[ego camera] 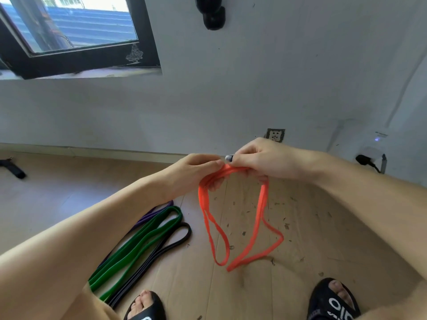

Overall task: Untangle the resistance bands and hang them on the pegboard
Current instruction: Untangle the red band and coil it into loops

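An orange resistance band (257,225) hangs in folded loops from both hands, its lower ends close to the wooden floor. My left hand (196,172) pinches the bunched top of the band on the left. My right hand (261,160) grips the same bunch from the right, fingers curled over it. A green band (138,241), a black band (168,245) and a purple band (150,214) lie side by side on the floor at lower left, partly hidden by my left forearm. No pegboard is in view.
A white wall with a socket (275,135) stands just beyond the hands. A black-framed window (76,33) is at upper left, a dark fixture (213,17) on the wall up top. My feet in black slides (332,301) stand below. A black plug (366,160) sits right.
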A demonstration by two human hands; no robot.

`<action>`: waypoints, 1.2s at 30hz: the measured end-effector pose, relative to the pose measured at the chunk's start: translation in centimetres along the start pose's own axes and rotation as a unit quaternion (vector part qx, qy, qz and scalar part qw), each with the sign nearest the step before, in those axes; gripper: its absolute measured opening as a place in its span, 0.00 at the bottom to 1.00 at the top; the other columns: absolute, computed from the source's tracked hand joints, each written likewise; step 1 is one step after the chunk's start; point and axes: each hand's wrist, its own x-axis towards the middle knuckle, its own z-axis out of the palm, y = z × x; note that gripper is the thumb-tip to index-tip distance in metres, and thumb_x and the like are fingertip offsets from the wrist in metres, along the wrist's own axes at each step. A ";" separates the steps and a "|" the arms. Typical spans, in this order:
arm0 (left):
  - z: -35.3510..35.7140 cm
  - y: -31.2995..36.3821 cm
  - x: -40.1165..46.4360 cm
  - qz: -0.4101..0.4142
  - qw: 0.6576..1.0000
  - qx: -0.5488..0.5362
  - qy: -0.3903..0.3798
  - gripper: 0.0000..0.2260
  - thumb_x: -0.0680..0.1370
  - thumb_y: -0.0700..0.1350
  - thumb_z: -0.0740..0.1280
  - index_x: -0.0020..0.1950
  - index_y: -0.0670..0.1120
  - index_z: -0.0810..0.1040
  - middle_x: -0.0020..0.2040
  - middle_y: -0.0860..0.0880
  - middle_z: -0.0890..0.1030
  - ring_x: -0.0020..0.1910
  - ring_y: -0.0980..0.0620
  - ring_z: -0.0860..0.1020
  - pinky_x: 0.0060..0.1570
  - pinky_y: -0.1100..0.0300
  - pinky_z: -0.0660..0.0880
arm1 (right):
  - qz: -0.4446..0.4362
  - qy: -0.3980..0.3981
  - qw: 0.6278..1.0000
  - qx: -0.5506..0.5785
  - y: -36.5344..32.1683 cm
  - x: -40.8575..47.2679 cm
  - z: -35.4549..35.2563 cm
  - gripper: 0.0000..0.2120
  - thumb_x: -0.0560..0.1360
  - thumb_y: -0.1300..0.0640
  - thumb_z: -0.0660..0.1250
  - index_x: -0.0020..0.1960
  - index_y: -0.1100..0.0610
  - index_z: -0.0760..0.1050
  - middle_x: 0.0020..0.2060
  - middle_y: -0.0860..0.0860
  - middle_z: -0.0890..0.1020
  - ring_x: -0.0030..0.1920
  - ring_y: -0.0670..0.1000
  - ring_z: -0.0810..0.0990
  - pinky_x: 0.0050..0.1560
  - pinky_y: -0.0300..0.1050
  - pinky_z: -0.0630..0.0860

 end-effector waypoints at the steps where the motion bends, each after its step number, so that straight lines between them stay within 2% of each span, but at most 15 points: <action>1: -0.2 -0.2 -0.1 -0.011 1.000 -0.001 -0.005 0.17 0.87 0.43 0.56 0.52 0.33 0.78 0.39 0.46 0.78 0.40 0.50 0.76 0.47 0.57 0.74 | 0.003 0.006 1.000 -0.006 0.0 0.1 -0.2 0.22 0.81 0.42 0.65 0.32 0.52 0.74 0.30 0.53 0.67 0.31 0.54 0.64 0.36 0.52 0.62; 3: -0.4 -0.6 -0.3 -0.029 0.999 -0.007 -0.013 0.16 0.87 0.43 0.55 0.50 0.37 0.80 0.39 0.45 0.79 0.41 0.49 0.77 0.50 0.55 0.74 | 0.010 0.019 1.000 -0.011 0.0 0.0 -0.9 0.23 0.80 0.43 0.66 0.30 0.52 0.73 0.29 0.52 0.65 0.30 0.52 0.62 0.35 0.49 0.61; 5: -0.7 -0.8 -0.4 -0.034 0.999 0.001 -0.016 0.17 0.87 0.43 0.54 0.49 0.41 0.80 0.39 0.45 0.80 0.42 0.48 0.77 0.52 0.54 0.74 | 0.013 0.021 1.000 0.015 0.2 -0.5 -1.8 0.23 0.81 0.47 0.66 0.30 0.55 0.70 0.29 0.55 0.63 0.29 0.52 0.60 0.33 0.46 0.61; 7: -0.8 -1.0 -0.3 -0.036 0.999 0.014 -0.010 0.17 0.87 0.44 0.55 0.49 0.41 0.81 0.40 0.45 0.80 0.42 0.47 0.77 0.53 0.52 0.74 | 0.021 0.016 0.999 0.028 0.5 -1.0 -2.5 0.23 0.82 0.50 0.65 0.31 0.57 0.68 0.30 0.56 0.62 0.30 0.52 0.59 0.33 0.45 0.62; 9: -0.9 -1.0 -0.3 -0.030 0.999 0.016 -0.001 0.16 0.87 0.45 0.57 0.48 0.39 0.80 0.39 0.45 0.79 0.41 0.47 0.76 0.53 0.49 0.73 | 0.034 0.009 0.999 0.020 0.7 -1.1 -2.5 0.22 0.83 0.50 0.63 0.33 0.57 0.70 0.28 0.56 0.65 0.30 0.52 0.62 0.34 0.46 0.64; 12: -0.5 -0.4 -0.1 -0.009 1.000 0.002 0.014 0.14 0.87 0.43 0.57 0.46 0.42 0.78 0.37 0.46 0.78 0.39 0.48 0.75 0.48 0.53 0.73 | 0.034 0.001 0.999 0.016 0.5 -0.8 -1.4 0.21 0.84 0.47 0.60 0.39 0.57 0.79 0.31 0.54 0.79 0.31 0.54 0.72 0.34 0.48 0.72; 13: -0.4 -0.2 -0.1 -0.004 1.000 -0.007 0.020 0.13 0.87 0.42 0.57 0.47 0.42 0.77 0.38 0.45 0.78 0.39 0.48 0.75 0.47 0.54 0.74 | 0.028 0.000 1.000 0.014 0.3 -0.7 -1.0 0.21 0.84 0.45 0.59 0.38 0.54 0.79 0.31 0.54 0.80 0.31 0.54 0.72 0.35 0.49 0.72; 15: -0.5 -0.1 -0.1 -0.007 0.999 -0.036 0.020 0.10 0.86 0.41 0.58 0.49 0.41 0.76 0.39 0.43 0.79 0.40 0.47 0.77 0.47 0.55 0.76 | 0.018 0.006 1.000 0.014 0.0 -0.5 -0.7 0.23 0.84 0.45 0.60 0.31 0.51 0.75 0.28 0.52 0.73 0.29 0.51 0.68 0.36 0.49 0.67; 18: -0.6 -0.2 0.0 -0.042 0.993 -0.112 -0.011 0.09 0.86 0.41 0.58 0.50 0.41 0.76 0.43 0.43 0.82 0.45 0.47 0.81 0.56 0.51 0.79 | 0.015 0.019 0.999 0.024 0.1 -0.3 -1.1 0.22 0.82 0.45 0.63 0.34 0.55 0.76 0.30 0.55 0.65 0.29 0.50 0.61 0.34 0.48 0.58; 20: -0.6 -0.3 0.1 -0.060 0.984 -0.164 -0.030 0.09 0.86 0.41 0.58 0.51 0.42 0.76 0.46 0.43 0.83 0.51 0.45 0.83 0.66 0.45 0.76 | 0.015 0.016 0.999 0.027 0.1 -0.3 -1.4 0.20 0.82 0.45 0.64 0.38 0.58 0.78 0.32 0.56 0.65 0.30 0.50 0.60 0.34 0.48 0.57; 22: -0.5 -0.3 0.1 -0.068 0.980 -0.183 -0.037 0.09 0.85 0.41 0.59 0.50 0.42 0.77 0.48 0.42 0.84 0.54 0.43 0.83 0.69 0.42 0.73 | 0.016 0.014 0.999 0.027 0.1 -0.3 -1.4 0.20 0.81 0.46 0.66 0.39 0.59 0.80 0.33 0.56 0.65 0.31 0.51 0.60 0.35 0.49 0.58; 28: -0.8 -0.5 -0.4 -0.045 0.989 -0.143 0.010 0.03 0.83 0.39 0.65 0.52 0.40 0.73 0.48 0.41 0.85 0.47 0.47 0.84 0.55 0.53 0.81 | 0.008 0.030 0.999 0.039 0.2 -0.6 -2.0 0.19 0.82 0.50 0.66 0.36 0.59 0.79 0.26 0.52 0.66 0.29 0.50 0.62 0.34 0.46 0.60; 31: -1.3 -0.2 -0.5 -0.033 0.991 -0.128 0.008 0.05 0.82 0.37 0.66 0.57 0.38 0.75 0.48 0.41 0.85 0.46 0.48 0.83 0.53 0.56 0.81 | 0.008 0.035 0.999 0.030 0.2 -0.7 -2.1 0.19 0.81 0.49 0.66 0.35 0.57 0.79 0.26 0.52 0.69 0.30 0.51 0.64 0.35 0.47 0.62; 34: -1.0 0.1 -0.4 -0.017 0.997 -0.077 0.010 0.01 0.81 0.36 0.68 0.51 0.40 0.79 0.44 0.46 0.84 0.42 0.52 0.81 0.48 0.59 0.78 | 0.018 0.023 1.000 0.003 0.0 -0.5 -1.5 0.19 0.82 0.48 0.64 0.35 0.55 0.77 0.28 0.49 0.75 0.31 0.49 0.70 0.37 0.48 0.67; 36: -0.7 0.2 -0.2 -0.003 0.997 -0.067 0.031 0.02 0.81 0.36 0.68 0.50 0.40 0.80 0.45 0.43 0.84 0.43 0.50 0.80 0.49 0.57 0.77 | 0.020 0.001 1.000 -0.001 -0.4 -0.5 -0.7 0.21 0.83 0.46 0.61 0.34 0.52 0.76 0.30 0.49 0.78 0.33 0.50 0.73 0.39 0.48 0.71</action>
